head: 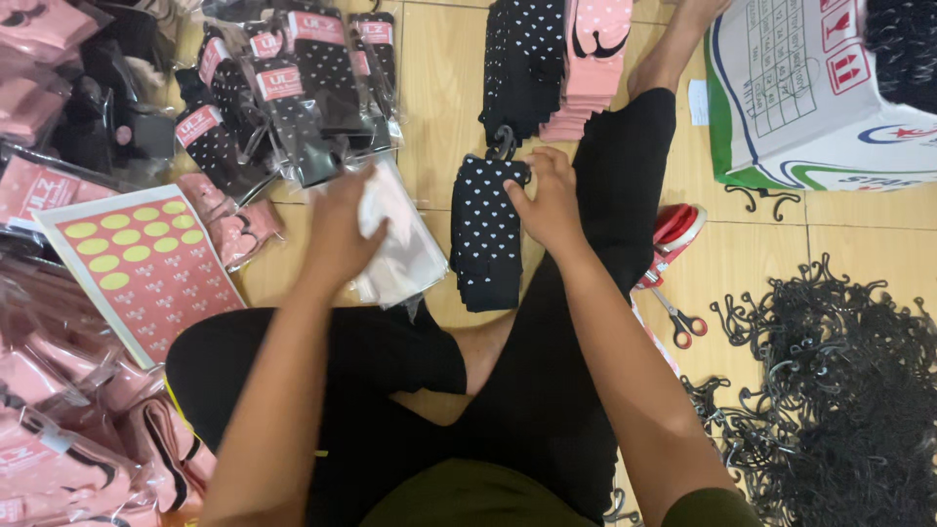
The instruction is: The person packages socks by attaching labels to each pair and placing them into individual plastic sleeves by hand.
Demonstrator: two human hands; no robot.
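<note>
In the head view, the left hand (pixel 344 226) is closed around the top clear plastic bag (pixel 398 239) of a small stack on the floor (pixel 439 88). The right hand (pixel 549 200) is pressed, fingers curled, on the upper edge of a black dotted sock pair (pixel 485 234) with a black hanger hook, lying just beside the bags. A sticker sheet (pixel 146 268) is seen to the left, scissors (pixel 678 317) and loose black hooks (pixel 839 381) to the right.
</note>
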